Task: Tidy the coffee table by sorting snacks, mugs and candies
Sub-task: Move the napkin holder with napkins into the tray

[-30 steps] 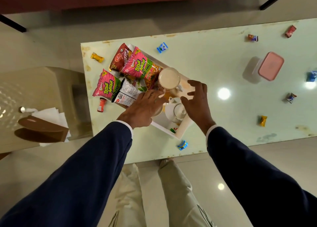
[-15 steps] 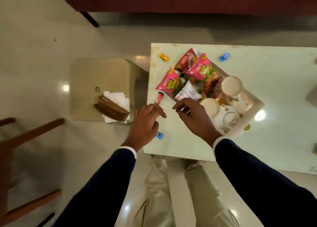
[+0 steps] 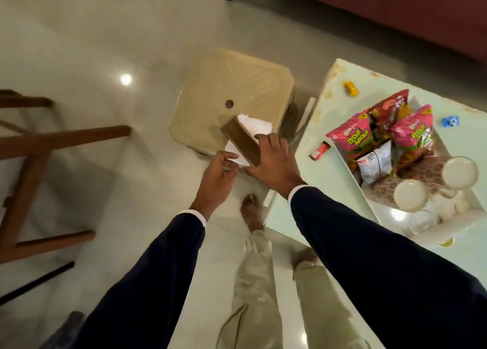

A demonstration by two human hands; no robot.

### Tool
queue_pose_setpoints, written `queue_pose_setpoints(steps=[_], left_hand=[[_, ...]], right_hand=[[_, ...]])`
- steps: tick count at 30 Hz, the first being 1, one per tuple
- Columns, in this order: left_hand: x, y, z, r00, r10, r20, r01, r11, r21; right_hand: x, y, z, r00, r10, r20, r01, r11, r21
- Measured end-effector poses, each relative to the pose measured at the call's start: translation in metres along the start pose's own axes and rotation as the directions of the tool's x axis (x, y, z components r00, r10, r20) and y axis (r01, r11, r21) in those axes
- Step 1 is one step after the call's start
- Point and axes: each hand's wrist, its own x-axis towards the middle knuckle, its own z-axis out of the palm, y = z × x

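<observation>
My right hand [image 3: 274, 164] holds the brown napkin holder [image 3: 238, 139] that stands on a beige stool [image 3: 224, 85] left of the coffee table [image 3: 324, 182]. My left hand [image 3: 218, 176] pinches a white napkin [image 3: 234, 152] at the holder's near end. More napkins [image 3: 254, 123] stick out on its far side. On the table, a white tray [image 3: 374, 211] carries pink snack packets [image 3: 353, 138] and two cream mugs [image 3: 409, 198]. Loose candies lie on the glass: a yellow one [image 3: 350, 88], a blue one [image 3: 451, 121] and a red one [image 3: 320, 150].
A wooden chair frame [image 3: 39, 143] stands on the tiled floor at the left. A red sofa [image 3: 395, 11] runs along the top right. My bare foot [image 3: 251, 211] is on the floor by the table's corner. Another yellow candy [image 3: 447, 242] lies near the table's front edge.
Both hands left the tray and moved left to the stool. The view swung left with them. My right hand took hold of the napkin holder and my left pinched a napkin.
</observation>
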Motion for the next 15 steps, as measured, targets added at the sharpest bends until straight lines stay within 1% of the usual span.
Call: queue_pose_setpoints(steps=[2, 4, 6, 8, 10, 12, 15], left_hand=[[0.007, -0.002, -0.008, 0.998, 0.068, -0.013, -0.068, 0.998, 0.000], [0.016, -0.003, -0.016, 0.985, 0.165, -0.042, -0.163, 0.985, 0.048], [0.030, -0.002, -0.023, 0.972, 0.228, -0.059, -0.219, 0.967, 0.131], [0.046, 0.003, -0.029, 0.965, 0.257, -0.043, -0.236, 0.932, 0.274], [0.063, 0.013, -0.035, 0.956, 0.292, 0.025, -0.270, 0.845, 0.461], [0.077, 0.024, -0.037, 0.935, 0.327, 0.137, -0.338, 0.706, 0.623], [0.094, 0.038, -0.032, 0.896, 0.326, 0.301, -0.433, 0.498, 0.751]], right_hand=[[0.011, -0.009, 0.007, 0.998, 0.030, -0.060, -0.034, 0.998, -0.057], [0.020, -0.015, 0.012, 0.995, 0.058, -0.079, -0.064, 0.995, -0.074], [0.026, -0.018, 0.014, 0.996, 0.074, -0.051, -0.074, 0.997, -0.012], [0.028, -0.016, 0.015, 0.997, 0.074, -0.019, -0.072, 0.993, 0.097], [0.030, -0.016, 0.015, 0.998, 0.066, -0.013, -0.064, 0.988, 0.140], [0.031, -0.015, 0.011, 0.997, 0.080, 0.013, -0.081, 0.982, 0.168], [0.031, -0.010, 0.006, 0.995, 0.058, 0.087, -0.075, 0.978, 0.197]])
